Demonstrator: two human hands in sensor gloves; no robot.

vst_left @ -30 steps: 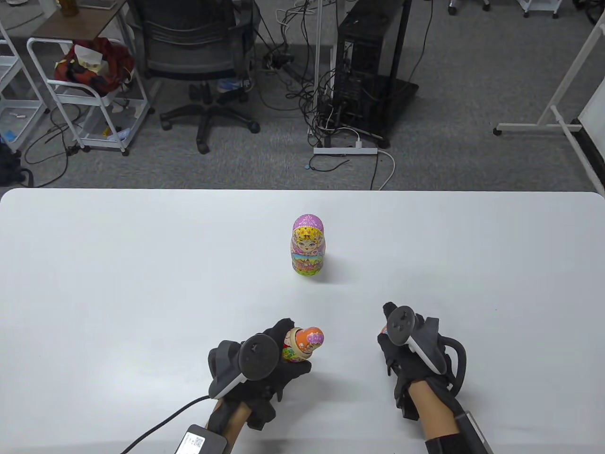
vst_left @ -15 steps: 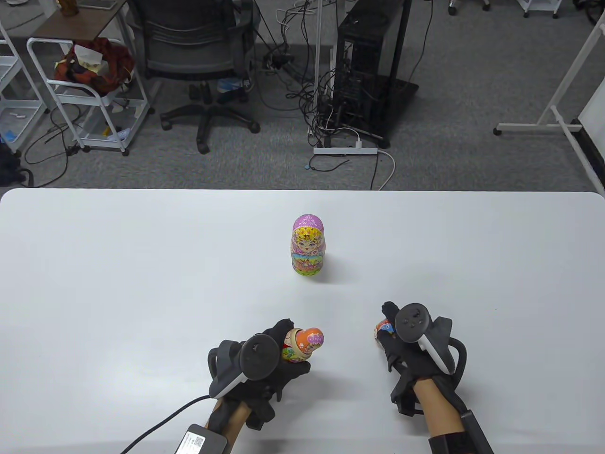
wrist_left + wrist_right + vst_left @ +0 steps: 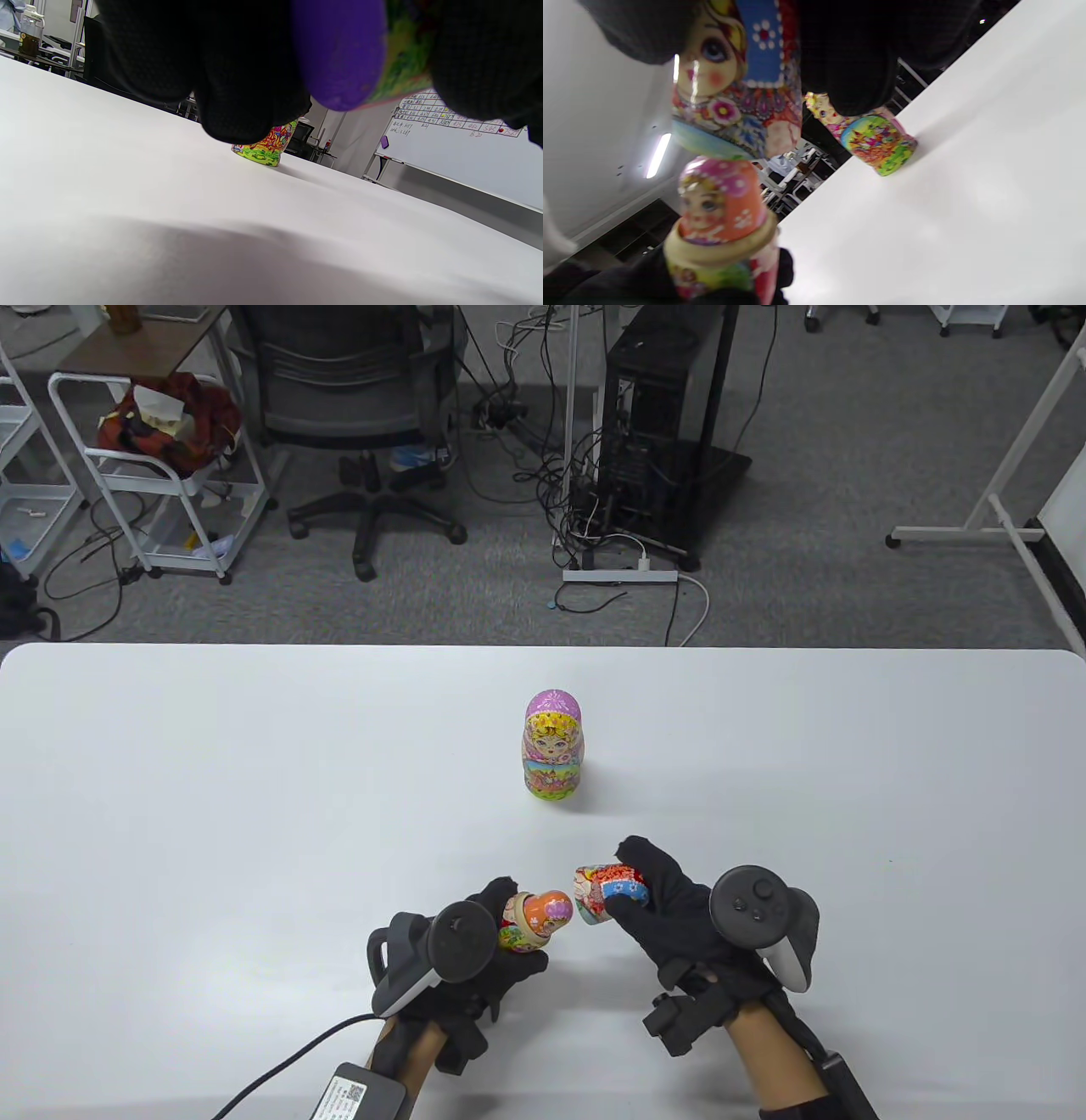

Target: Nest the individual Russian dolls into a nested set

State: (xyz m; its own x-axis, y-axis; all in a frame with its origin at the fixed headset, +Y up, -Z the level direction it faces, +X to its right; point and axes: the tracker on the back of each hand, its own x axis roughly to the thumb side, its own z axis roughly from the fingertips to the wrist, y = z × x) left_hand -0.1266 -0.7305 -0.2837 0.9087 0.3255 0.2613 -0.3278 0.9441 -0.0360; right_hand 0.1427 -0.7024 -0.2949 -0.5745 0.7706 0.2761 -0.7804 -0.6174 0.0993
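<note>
Grey carpet, an office chair [image 3: 344,398] and a black computer tower [image 3: 666,424] lie beyond the white bench [image 3: 212,814]. Near its front edge, the left hand [image 3: 475,963] curls its fingers round a doll's lower half [image 3: 516,937], in which a small orange doll [image 3: 547,912] sits, its head sticking out and pointing toward the right hand. The right hand [image 3: 670,912] pinches a doll's upper half [image 3: 607,892] with a blue-and-red scarf, open end facing the left hand's grip. In the right wrist view, this upper half [image 3: 742,80] hangs just off the orange doll's [image 3: 721,203] head, a small gap between them, the two roughly in line. Beyond both grips, well apart from them, a pink-topped doll [image 3: 553,745] stands upright and closed on the bench. The left wrist view shows only its green base [image 3: 265,146] past the gloved fingers [image 3: 250,84].
</note>
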